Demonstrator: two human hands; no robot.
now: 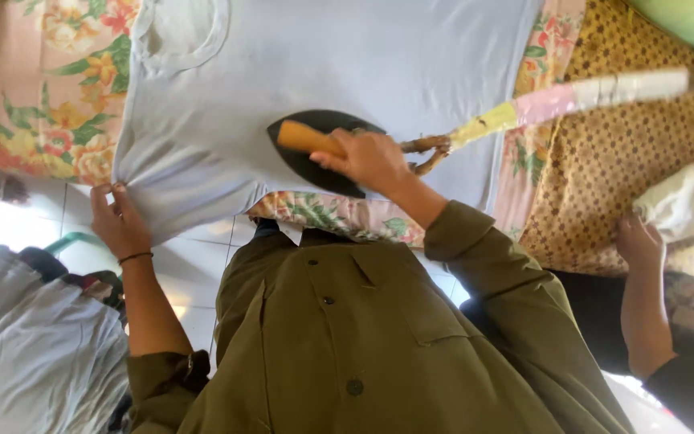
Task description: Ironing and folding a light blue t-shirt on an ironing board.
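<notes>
Two hands are at work on one pale blue T-shirt (331,64), which lies spread flat on the floral-covered worktop (50,104). Your right hand (367,157) is closed around the orange wooden handle (305,138) of a dark iron (315,153), whose sole sits flat on the shirt directly under your palm. Just beyond your knuckles, a twisted brown cord (427,149) leaves the back of the iron, and it runs on away from that hand inside a wrapping of yellow, pink and white tape (572,96).

Your left hand (118,221) is well apart from the iron, at the near edge of the worktop, with fingers pinched shut on the shirt's hem, where the fabric bunches into small folds. A thin dark band (136,257) circles that wrist. Both of your sleeves are olive green.

Beyond your right elbow, another person's hand (640,241) rests on a brown patterned cloth (612,177), touching a crumpled white cloth (680,205). Below your left forearm lies a heap of light grey fabric (34,354).
</notes>
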